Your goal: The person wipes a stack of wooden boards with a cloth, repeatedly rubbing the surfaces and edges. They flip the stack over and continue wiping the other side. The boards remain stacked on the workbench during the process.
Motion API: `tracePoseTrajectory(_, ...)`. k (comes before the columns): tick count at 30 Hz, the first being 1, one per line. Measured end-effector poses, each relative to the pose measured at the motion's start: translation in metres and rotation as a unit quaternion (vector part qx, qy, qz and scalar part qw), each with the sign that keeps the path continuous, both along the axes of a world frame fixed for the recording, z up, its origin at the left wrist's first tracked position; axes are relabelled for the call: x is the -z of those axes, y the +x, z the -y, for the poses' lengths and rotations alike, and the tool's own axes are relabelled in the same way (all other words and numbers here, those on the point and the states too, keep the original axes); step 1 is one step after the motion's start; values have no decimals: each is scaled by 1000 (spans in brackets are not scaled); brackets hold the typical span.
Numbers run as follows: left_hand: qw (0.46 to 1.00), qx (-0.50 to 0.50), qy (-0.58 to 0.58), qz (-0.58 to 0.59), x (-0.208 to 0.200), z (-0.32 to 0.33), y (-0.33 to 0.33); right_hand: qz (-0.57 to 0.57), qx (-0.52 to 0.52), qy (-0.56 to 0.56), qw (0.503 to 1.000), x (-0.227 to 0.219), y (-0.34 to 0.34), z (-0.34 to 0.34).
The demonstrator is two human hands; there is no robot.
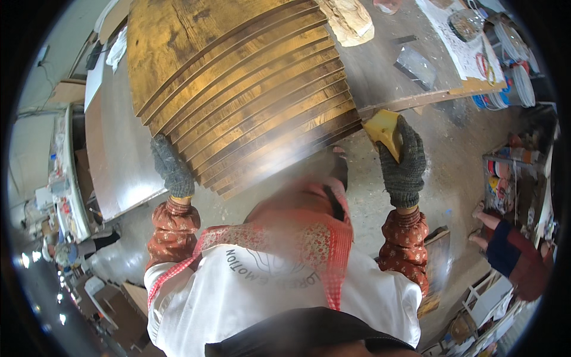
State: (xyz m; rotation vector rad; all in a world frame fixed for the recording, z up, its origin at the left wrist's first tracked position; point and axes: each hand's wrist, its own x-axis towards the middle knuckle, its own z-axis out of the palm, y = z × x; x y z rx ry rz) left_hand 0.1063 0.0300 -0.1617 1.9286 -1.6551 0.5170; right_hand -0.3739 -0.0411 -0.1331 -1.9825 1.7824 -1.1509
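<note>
A fanned stack of brown wood-grain boards (256,89) lies on the table, its long edges overlapping like steps toward me. My left hand (172,166), in a dark grey knit glove, is closed at the stack's left edge; some of its fingers are hidden against the boards. My right hand (404,160), gloved the same way, grips a yellow sponge-like block (382,132). That block is beside the right end of the nearest boards, close to their corner.
A grey worktable (380,71) carries crumpled tan paper (348,21), a small flat grey plate (415,66) and a white sheet (446,30). Coiled hoses (514,83) hang at far right. One person (514,256) is at the right, another (65,253) at the far left.
</note>
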Motion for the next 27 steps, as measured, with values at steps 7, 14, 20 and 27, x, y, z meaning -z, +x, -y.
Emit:
tracePoseTrajectory(7,996,88,-13,25,26,-8,6,27,80,45,995,24,18,-27)
tracePoseTrajectory(14,976,122,6,-180,7,-6,-23,37,62,-92,993,-33,43,-13)
tracePoseTrajectory(20,843,67,52,-531,-37,-24,-73,-14,19,-89,996,-60,72,45)
tracePoseTrajectory(27,913,82,22,-399,22,-27,-43,-66,-302,-98,946,-65,178,-23)
